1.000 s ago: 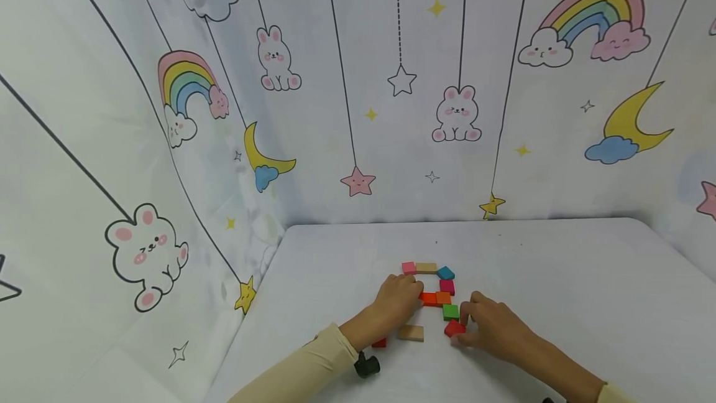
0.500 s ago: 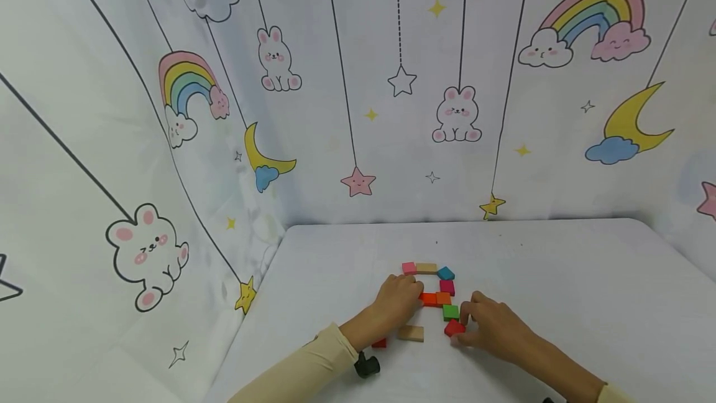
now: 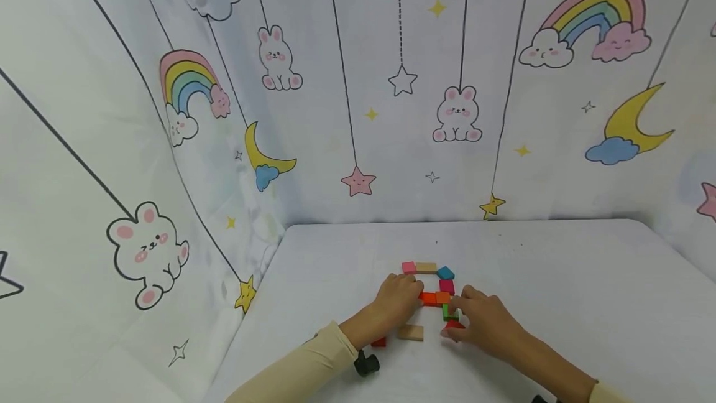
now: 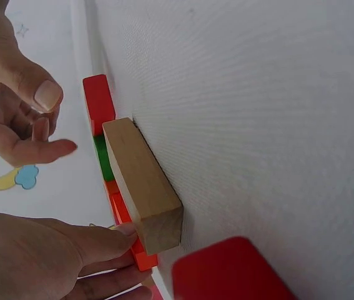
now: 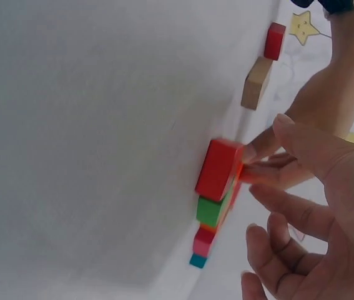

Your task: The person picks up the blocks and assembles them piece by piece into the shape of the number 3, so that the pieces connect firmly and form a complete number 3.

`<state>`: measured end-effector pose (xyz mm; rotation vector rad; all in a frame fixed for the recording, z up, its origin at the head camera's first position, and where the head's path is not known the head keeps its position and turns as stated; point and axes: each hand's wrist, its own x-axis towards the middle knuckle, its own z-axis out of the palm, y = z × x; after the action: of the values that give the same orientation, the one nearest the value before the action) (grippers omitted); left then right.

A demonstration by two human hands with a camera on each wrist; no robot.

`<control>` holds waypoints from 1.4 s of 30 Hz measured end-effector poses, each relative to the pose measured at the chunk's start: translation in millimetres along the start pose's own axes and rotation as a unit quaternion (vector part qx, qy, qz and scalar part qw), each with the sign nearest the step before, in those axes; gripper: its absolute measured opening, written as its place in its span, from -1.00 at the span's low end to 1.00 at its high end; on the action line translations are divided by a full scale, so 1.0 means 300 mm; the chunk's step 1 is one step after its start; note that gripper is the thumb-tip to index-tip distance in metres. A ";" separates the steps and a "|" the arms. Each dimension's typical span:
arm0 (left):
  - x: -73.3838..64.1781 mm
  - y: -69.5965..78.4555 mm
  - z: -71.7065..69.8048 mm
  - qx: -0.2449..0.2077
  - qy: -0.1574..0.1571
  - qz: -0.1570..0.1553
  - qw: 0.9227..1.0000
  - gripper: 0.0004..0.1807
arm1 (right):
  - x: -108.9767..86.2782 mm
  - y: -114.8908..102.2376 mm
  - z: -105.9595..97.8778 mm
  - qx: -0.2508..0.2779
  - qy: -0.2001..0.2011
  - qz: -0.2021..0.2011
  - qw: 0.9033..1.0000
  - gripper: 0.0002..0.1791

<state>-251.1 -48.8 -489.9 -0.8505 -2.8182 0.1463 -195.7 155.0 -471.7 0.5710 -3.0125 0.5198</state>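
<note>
My left hand pinches an orange-red block between thumb and fingers on the white table. My right hand hovers at the row's near end, its thumb and fingers spread apart. Beside it stand a red block and a green block, both partly covered by its fingers in the head view. In the right wrist view a gap shows between those fingers and the red block. Beyond them come an orange block, a crimson block, a blue block, a plain wooden block and a pink block.
A second plain wooden block lies nearer the person, right of a dark red block partly behind the left forearm. A black device sits at the left wrist. The patterned backdrop rises behind the table.
My right hand has shifted left over the green and red blocks, now covering more of them. The left hand has stayed in place.
</note>
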 end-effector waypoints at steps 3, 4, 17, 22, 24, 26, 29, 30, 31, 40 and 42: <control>0.001 -0.002 -0.002 -0.003 0.001 0.001 1.000 -0.72 | 0.004 -0.026 0.006 0.001 0.000 -0.011 1.000 -0.54; 0.001 -0.003 -0.002 -0.004 0.001 0.002 1.000 -0.72 | 0.007 -0.034 0.009 0.004 -0.003 -0.012 1.000 -0.53; -0.003 -0.010 -0.010 -0.021 -0.004 0.008 1.000 -0.81 | 0.020 -0.120 0.063 0.009 -0.006 -0.081 0.997 -0.55; -0.004 -0.009 -0.007 -0.022 -0.005 0.008 1.000 -0.81 | 0.029 -0.134 0.084 0.004 -0.017 -0.054 0.998 -0.57; -0.004 -0.009 -0.006 -0.025 -0.009 0.007 1.000 -0.80 | 0.031 -0.137 0.088 0.004 -0.017 -0.047 0.999 -0.59; -0.004 -0.008 -0.005 -0.026 -0.013 0.004 1.000 -0.79 | 0.032 -0.137 0.091 0.003 -0.013 -0.050 0.999 -0.62; 0.000 -0.006 -0.005 -0.027 -0.017 0.002 0.999 -0.79 | 0.032 -0.132 0.095 -0.005 0.003 -0.067 0.998 -0.66; 0.000 -0.005 -0.005 -0.025 -0.017 0.001 1.000 -0.79 | 0.032 -0.129 0.097 -0.007 0.008 -0.073 0.997 -0.67; 0.001 -0.004 -0.006 -0.024 -0.018 0.001 1.000 -0.79 | 0.032 -0.126 0.098 -0.007 0.011 -0.077 0.997 -0.68; -0.003 -0.002 -0.009 -0.007 -0.010 0.004 1.000 -0.81 | 0.032 -0.119 0.102 -0.010 0.011 -0.079 0.997 -0.71; -0.003 -0.002 -0.010 -0.004 -0.012 0.002 1.000 -0.80 | 0.032 -0.119 0.101 -0.009 0.011 -0.080 0.997 -0.71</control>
<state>-250.1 -49.6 -487.2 -0.8627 -2.8400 0.1478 -190.7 110.3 -488.0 0.7923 -2.9141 0.4860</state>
